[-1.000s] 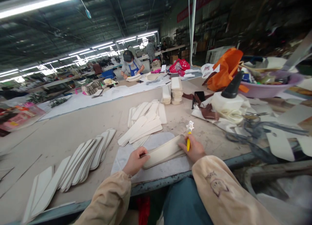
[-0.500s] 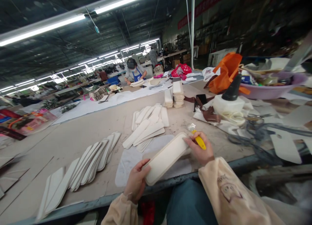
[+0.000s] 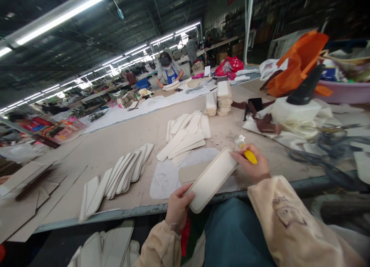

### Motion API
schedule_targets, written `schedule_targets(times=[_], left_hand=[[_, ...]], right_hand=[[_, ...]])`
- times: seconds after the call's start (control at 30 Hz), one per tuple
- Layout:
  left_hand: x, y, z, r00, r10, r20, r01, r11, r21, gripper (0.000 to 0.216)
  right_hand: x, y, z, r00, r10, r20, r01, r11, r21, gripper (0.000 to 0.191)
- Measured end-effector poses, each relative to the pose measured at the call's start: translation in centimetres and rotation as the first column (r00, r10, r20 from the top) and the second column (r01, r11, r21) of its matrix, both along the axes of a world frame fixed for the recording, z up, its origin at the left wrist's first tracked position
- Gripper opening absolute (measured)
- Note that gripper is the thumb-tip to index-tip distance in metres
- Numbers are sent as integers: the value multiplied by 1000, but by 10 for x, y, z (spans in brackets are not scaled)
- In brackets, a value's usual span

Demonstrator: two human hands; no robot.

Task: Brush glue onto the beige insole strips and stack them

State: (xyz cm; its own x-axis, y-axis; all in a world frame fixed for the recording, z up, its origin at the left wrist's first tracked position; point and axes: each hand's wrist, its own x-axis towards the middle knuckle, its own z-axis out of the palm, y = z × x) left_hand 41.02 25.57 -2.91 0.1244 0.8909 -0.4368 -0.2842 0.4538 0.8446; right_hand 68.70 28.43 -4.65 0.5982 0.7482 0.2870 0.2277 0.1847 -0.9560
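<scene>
My left hand grips the lower left end of a long cream panel with rounded corners. Its far end is pinched by my right hand, which also holds a yellow-handled tool with a whitish, uneven head; its exact kind is unclear. The panel is tilted above the table's front edge. Behind it, a beige rounded piece lies on a white sheet. Similar panels lie in a loose heap beyond the sheet and in a fanned row to the left.
Two upright stacks of panels stand farther back. A white bottle with a black top, an orange bag and scissors are at right. More panels lie below the table edge. Across the table a person works.
My view has shifted left and down, showing panels below the table. Both hands still hold the panel, now a little farther from the beige piece, which shows more.
</scene>
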Motion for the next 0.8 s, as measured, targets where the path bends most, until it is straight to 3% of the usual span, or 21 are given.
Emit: schedule_targets(times=[0.27,0.4,0.53,0.7,0.8], left_hand=[[-1,-5,-7,1000,11,2,-11,1000,6,52],[-8,-8,-9,986,-162,51,164,986,-40,57],[-8,-8,-9,924,-379,44,381,923,-47,56],[4,-6,-2,887,-440,-142,439,898,-43,50],[5,-7,0,890,-426,-163,420,904,-74,51]], right_hand=[[-2,2,-2,990,50,-129,-47,999,24,46],[-8,1,9,983,79,-166,-70,996,61,47],[-19,-2,24,975,62,-215,-48,996,71,47],[-28,-4,28,967,73,-245,-55,995,77,49],[-28,-3,26,968,84,-236,-71,996,61,49]])
